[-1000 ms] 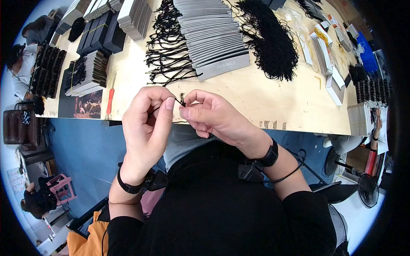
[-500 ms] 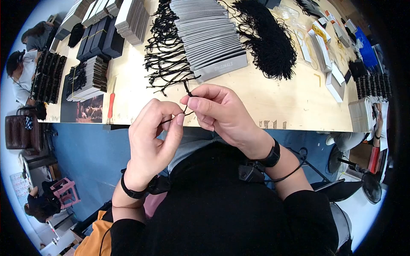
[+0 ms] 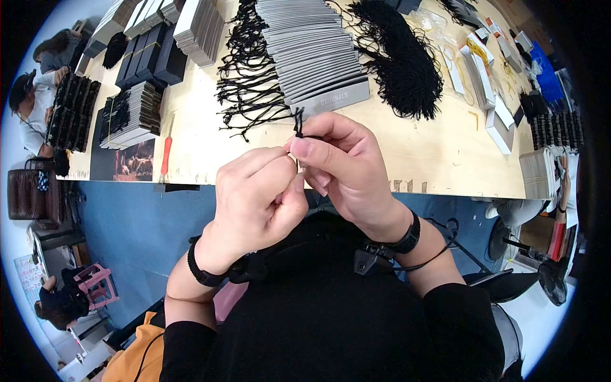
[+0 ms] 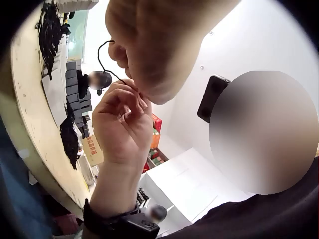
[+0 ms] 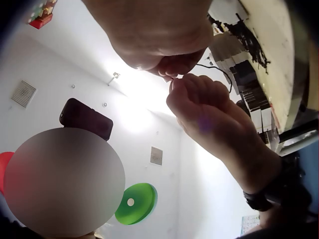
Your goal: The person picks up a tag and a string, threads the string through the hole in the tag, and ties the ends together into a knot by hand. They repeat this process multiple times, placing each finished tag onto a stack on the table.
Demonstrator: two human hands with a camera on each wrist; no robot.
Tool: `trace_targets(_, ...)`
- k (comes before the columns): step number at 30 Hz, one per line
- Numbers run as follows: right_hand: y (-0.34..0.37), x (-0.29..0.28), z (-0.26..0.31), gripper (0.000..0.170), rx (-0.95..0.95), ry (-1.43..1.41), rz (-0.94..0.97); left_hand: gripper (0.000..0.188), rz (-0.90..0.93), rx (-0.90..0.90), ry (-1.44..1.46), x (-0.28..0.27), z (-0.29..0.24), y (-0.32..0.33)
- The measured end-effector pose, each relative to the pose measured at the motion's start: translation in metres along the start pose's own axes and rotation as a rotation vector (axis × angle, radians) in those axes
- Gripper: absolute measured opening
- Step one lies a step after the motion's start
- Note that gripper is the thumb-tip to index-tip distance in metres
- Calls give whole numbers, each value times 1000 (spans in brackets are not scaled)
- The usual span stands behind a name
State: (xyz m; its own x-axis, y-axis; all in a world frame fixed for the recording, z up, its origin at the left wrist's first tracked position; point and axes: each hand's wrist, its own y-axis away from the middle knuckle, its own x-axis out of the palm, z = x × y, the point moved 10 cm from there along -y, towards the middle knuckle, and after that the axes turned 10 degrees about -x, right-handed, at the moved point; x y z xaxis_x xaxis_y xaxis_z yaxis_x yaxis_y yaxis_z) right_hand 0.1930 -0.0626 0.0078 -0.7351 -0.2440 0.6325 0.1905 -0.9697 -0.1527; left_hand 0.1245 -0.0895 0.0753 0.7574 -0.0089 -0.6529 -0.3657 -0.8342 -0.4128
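Note:
A thin black cord (image 3: 298, 121) is pinched between thumb and fingers of my right hand (image 3: 350, 167), its doubled, knotted end sticking up above the fingertips. Close against it, my left hand (image 3: 253, 198) has its fingers curled and pinches the same cord lower down. The fingertips of both hands meet in front of the table's near edge. In the left wrist view a loose bow of the cord (image 4: 100, 56) runs from one hand to the other. Most of the cord between the fingers is hidden.
Beyond the hands lie a row of overlapping grey cards (image 3: 318, 63) marked ORIGINALS, knotted black cords (image 3: 248, 95) and a heap of black strings (image 3: 407, 70). To the left are a red-handled tool (image 3: 167, 156), banded card stacks (image 3: 137, 118) and dark boxes (image 3: 168, 60). White boxes (image 3: 499, 130) stand right.
Both hands have shifted right and closer together. The left hand has turned, its knuckles now up and its fingers more curled. The cord's knotted end has moved right with the right hand.

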Motion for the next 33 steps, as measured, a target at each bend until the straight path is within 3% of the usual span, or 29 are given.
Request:
trace_targets(3, -2, -2, 1, 9, -1, -33, -47, 15, -13, 82, -89, 1, -7, -1)
trace_targets(10, -10, 0, 9, 10, -6, -1, 0, 15, 78, 32, 4, 5, -1, 2)
trace_targets(12, -14, -3, 17, 12, -52, 14, 2, 13, -31, -184, 182, -7, 28, 3)
trace_targets(13, -15, -3, 18, 12, -54, 17, 3, 13, -33, -181, 183, -6, 28, 2)
trace_targets(15, -15, 0, 15, 13, 2, -23, 5, 8, -115, -420, 511, -7, 53, 5)
trace_targets(17, -16, -4, 16, 13, -34, 10, -25, 7, -88, -491, 584, -1, 64, 4)
trace_targets(19, -18, -3, 16, 13, -71, 39, -54, 15, -714, -79, -143, -51, 27, 9)
trace_targets(20, -18, -3, 17, 13, -90, -16, -105, 27, -760, -16, -204, -55, 14, 17)
trace_targets(21, -18, -4, 17, 13, -109, -70, -156, 27, -762, -15, -204, -56, 11, 21)
trace_targets(23, -18, -1, 9, 13, -75, -123, -159, 36, -341, 120, -168, -19, -3, 8)
trace_targets(24, -18, 0, 3, 13, -39, -175, -162, 38, -311, -44, -123, -12, 10, 4)
trace_targets(25, -17, -1, -1, 13, -37, -174, -156, 38, -317, -45, -125, -10, 7, 3)
trace_targets(27, -17, 6, -3, 20, -65, -124, -42, 36, -303, -291, 172, -7, 30, -2)
trace_targets(29, -18, 11, -1, 19, -64, -127, -27, 30, -366, -258, 253, -7, 32, -2)
trace_targets(31, -18, 3, 1, 14, -81, -101, -143, 24, -304, -474, 502, 4, 57, -1)
trace_targets(33, -17, 2, 6, 14, -88, -85, -159, 13, -302, -443, 535, 4, 54, -4)
